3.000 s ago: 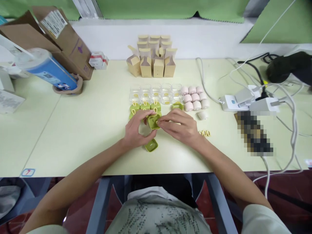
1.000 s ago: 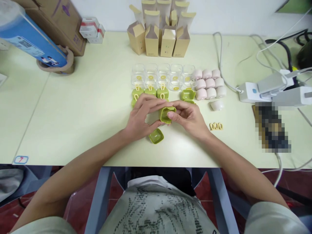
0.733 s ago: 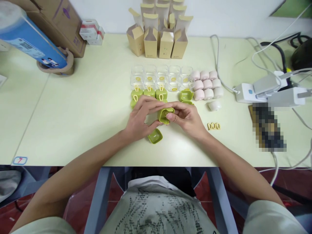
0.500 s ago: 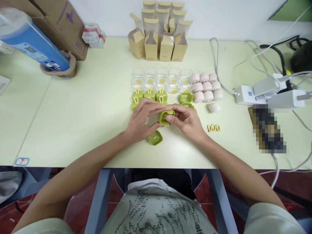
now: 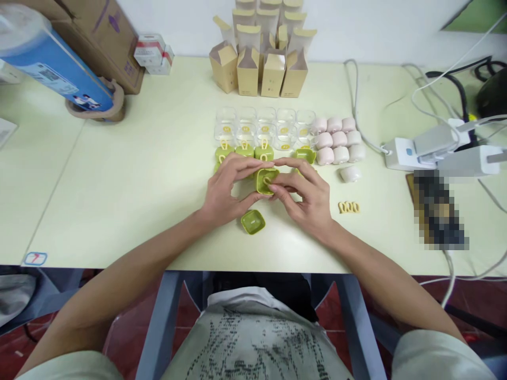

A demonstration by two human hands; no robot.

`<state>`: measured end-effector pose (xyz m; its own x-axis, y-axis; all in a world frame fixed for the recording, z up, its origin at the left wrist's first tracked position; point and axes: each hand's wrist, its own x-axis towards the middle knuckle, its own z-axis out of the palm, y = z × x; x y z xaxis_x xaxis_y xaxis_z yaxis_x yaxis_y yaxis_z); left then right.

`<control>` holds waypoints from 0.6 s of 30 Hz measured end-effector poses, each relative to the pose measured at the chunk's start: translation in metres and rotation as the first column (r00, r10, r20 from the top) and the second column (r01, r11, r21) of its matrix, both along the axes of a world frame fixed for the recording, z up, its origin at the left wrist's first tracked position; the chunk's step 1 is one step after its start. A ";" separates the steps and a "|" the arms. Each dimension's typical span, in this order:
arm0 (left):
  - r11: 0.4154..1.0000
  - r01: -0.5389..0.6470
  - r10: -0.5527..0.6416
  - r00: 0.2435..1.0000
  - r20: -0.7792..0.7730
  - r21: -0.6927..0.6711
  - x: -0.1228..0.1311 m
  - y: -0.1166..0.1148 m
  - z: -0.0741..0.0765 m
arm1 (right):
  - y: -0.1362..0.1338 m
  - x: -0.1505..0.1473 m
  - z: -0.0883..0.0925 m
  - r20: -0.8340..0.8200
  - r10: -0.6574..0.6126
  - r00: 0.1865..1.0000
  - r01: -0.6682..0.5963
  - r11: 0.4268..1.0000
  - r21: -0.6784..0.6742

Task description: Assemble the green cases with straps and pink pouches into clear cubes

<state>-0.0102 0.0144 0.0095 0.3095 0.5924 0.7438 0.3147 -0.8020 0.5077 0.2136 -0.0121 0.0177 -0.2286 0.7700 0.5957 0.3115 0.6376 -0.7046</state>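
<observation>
My left hand (image 5: 225, 192) grips a small green square cup (image 5: 260, 184) between thumb and fingers, its opening facing me. My right hand (image 5: 309, 200) pinches a thin yellow loop (image 5: 267, 180) inside that cup. Just below lies another green cup (image 5: 252, 222), open side up. Behind my hands stand several green pieces (image 5: 244, 151) with yellow loops on top, partly hidden by my fingers. An open green cup (image 5: 304, 154) rests beyond my right hand. To the right, a short row of yellow loops (image 5: 349, 207) lies on the table.
Clear plastic cups (image 5: 265, 129) stand in rows behind the green pieces, beside pale pink caps (image 5: 339, 139) and one loose cap (image 5: 350, 174). Open cardboard boxes (image 5: 249, 74) line the wall. A power strip (image 5: 407, 153) with cables is right; a blue cylinder (image 5: 67, 74) is left.
The green cup has turned so its opening faces me more squarely. My right fingers have shifted and now pinch a yellow loop inside it. The view has moved slightly.
</observation>
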 end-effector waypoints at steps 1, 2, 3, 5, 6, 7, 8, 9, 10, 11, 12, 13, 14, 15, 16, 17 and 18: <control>1.000 0.001 -0.001 1.000 -0.007 0.001 0.000 -0.001 0.000 | 0.002 0.003 0.000 0.047 -0.012 0.999 0.009 0.998 0.063; 1.000 0.004 -0.004 1.000 -0.016 0.004 0.000 -0.001 0.000 | 0.005 0.005 0.000 0.081 -0.023 0.996 0.014 0.994 0.111; 1.000 0.008 -0.008 1.000 -0.027 0.011 0.000 -0.001 0.000 | 0.007 0.007 0.001 0.109 -0.028 0.994 0.012 0.989 0.148; 0.999 0.008 -0.007 0.999 -0.050 0.034 0.001 -0.002 0.000 | 0.010 0.011 0.001 0.140 -0.017 0.990 -0.009 0.984 0.180; 0.999 0.003 0.000 0.998 -0.065 0.049 0.001 -0.002 -0.001 | 0.011 0.012 0.001 0.145 -0.001 0.989 -0.025 0.984 0.179; 0.998 -0.004 0.009 0.997 -0.082 0.066 0.001 -0.002 -0.001 | 0.012 0.013 0.001 0.147 0.018 0.989 -0.043 0.984 0.172; 0.996 -0.009 0.018 0.995 -0.096 0.087 0.001 -0.001 -0.002 | 0.013 0.014 0.001 0.151 0.036 0.988 -0.060 0.985 0.161; 0.994 -0.012 0.024 0.994 -0.110 0.108 0.001 -0.001 -0.003 | 0.013 0.014 0.001 0.161 0.049 0.986 -0.073 0.986 0.148; 0.992 -0.015 0.030 0.992 -0.125 0.126 0.001 -0.001 -0.003 | 0.013 0.014 0.000 0.178 0.055 0.983 -0.081 0.987 0.142; 0.990 -0.016 0.035 0.990 -0.137 0.142 0.002 -0.001 -0.004 | 0.014 0.015 0.000 0.204 0.050 0.978 -0.081 0.986 0.147; 0.989 -0.016 0.038 0.988 -0.147 0.150 0.002 -0.001 -0.004 | 0.014 0.015 -0.001 0.232 0.035 0.972 -0.074 0.984 0.165; 0.988 -0.014 0.037 0.988 -0.151 0.152 0.002 -0.001 -0.004 | 0.014 0.015 -0.002 0.259 0.013 0.966 -0.063 0.980 0.188; 0.989 -0.011 0.033 0.988 -0.152 0.147 0.003 -0.001 -0.004 | 0.014 0.015 -0.002 0.282 -0.012 0.959 -0.049 0.976 0.210; 0.990 -0.004 0.025 0.989 -0.145 0.139 0.003 -0.001 -0.004 | 0.014 0.015 -0.002 0.301 -0.033 0.953 -0.037 0.974 0.225; 0.991 0.006 0.011 0.991 -0.133 0.130 0.004 -0.001 -0.004 | 0.014 0.015 -0.003 0.317 -0.047 0.947 -0.029 0.972 0.231; 0.993 0.020 -0.006 0.993 -0.117 0.119 0.004 -0.002 -0.004 | 0.014 0.015 -0.002 0.330 -0.056 0.942 -0.022 0.973 0.229; 0.994 0.036 -0.025 0.994 -0.102 0.106 0.005 -0.002 -0.003 | 0.014 0.015 -0.002 0.343 -0.062 0.937 -0.018 0.974 0.225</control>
